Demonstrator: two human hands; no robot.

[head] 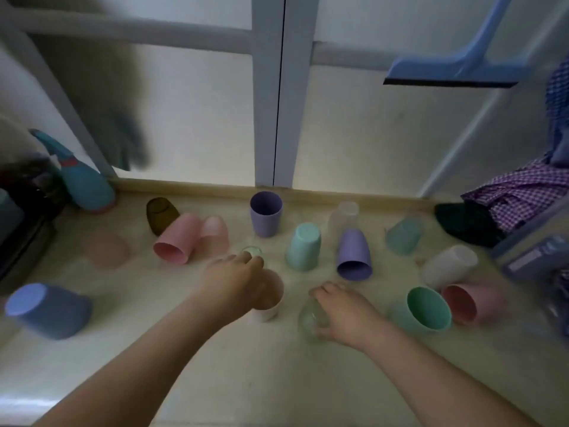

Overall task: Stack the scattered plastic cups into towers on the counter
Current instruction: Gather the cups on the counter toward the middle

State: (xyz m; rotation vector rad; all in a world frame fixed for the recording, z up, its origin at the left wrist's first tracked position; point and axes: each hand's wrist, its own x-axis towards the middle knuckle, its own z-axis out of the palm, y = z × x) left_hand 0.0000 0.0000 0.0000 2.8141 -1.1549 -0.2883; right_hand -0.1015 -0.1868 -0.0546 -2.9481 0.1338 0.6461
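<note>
The left hand [238,277] sits at centre frame, palm down over a pale pink-white cup [267,306] standing on the counter [138,349], fingers curled over its rim in a grip; a small clear cup [253,251] lies just beyond its fingertips. The right hand [345,312], lower centre-right, is closed around a clear cup [310,318] lying on its side. Neither held cup shows any contents. Upper centre, a purple cup [266,217] stands upright, mouth open and empty. To its right a teal cup [303,246] stands inverted, and a second purple cup [353,253] lies tilted with its mouth toward the camera, empty. Left of centre, a pink cup [176,239] lies on its side, touching another pink one [214,232] and a dark brown cup [160,214]. At lower right, a green cup [426,309] and a pink cup [469,303] lie side by side, mouths open, both empty; a white cup [450,266] lies just behind them. A blue cup [46,309] lies at far left. Blur obscures finer detail.
</note>
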